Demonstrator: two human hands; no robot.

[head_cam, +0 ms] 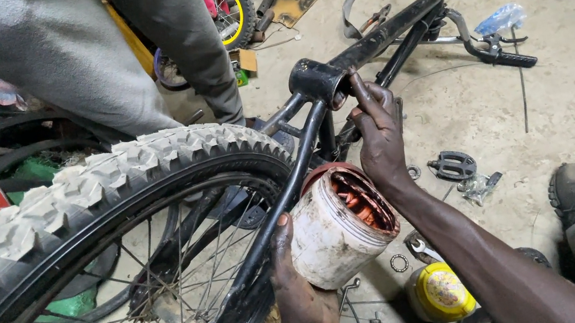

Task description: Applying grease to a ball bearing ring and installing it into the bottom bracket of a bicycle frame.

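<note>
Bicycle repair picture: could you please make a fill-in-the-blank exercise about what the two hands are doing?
1. The left hand holds a white ____ of reddish grease.
2. The right hand puts its fingers at the open end of the black ____ of the frame.
3. The knobby tyre lies on the person's ____ side.
4. A yellow tin stands on the ____.

Missing words: tub; shell; left; floor

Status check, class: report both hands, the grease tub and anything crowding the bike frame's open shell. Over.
Left hand grips grease tub. Right hand fingers at bottom bracket shell. Knobby tyre close alongside.
</note>
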